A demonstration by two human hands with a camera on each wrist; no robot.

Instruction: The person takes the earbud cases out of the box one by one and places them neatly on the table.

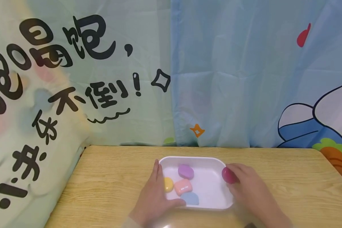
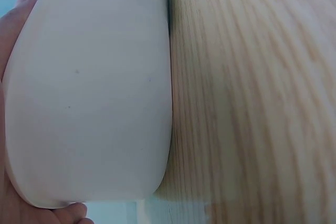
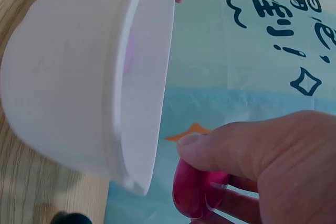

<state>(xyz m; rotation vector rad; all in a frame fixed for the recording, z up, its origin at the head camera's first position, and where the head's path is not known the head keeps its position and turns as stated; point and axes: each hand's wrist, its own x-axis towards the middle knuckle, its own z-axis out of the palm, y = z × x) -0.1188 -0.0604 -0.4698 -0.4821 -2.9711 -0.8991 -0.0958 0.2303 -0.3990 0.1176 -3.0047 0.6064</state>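
Observation:
A white tray (image 1: 211,190) with rounded corners sits on the wooden table. My left hand (image 1: 153,197) grips its left end, thumb along the near rim and fingers at the far-left corner. The left wrist view shows the tray's outer wall (image 2: 89,87) close up. My right hand (image 1: 249,185) pinches a glossy magenta rounded piece (image 3: 191,190) between thumb and fingers, beside the tray's right rim. Inside the tray lie a purple oval piece (image 1: 186,171), a yellow round piece (image 1: 168,184) partly hidden by the left hand, a pink rectangular piece (image 1: 183,187) and a blue half-round piece (image 1: 190,199).
Light wood tabletop (image 1: 108,177) surrounds the tray. Behind it hangs a printed curtain (image 1: 231,79) with black lettering at left and a cartoon figure at right. A small dark object (image 3: 71,217) shows at the bottom of the right wrist view.

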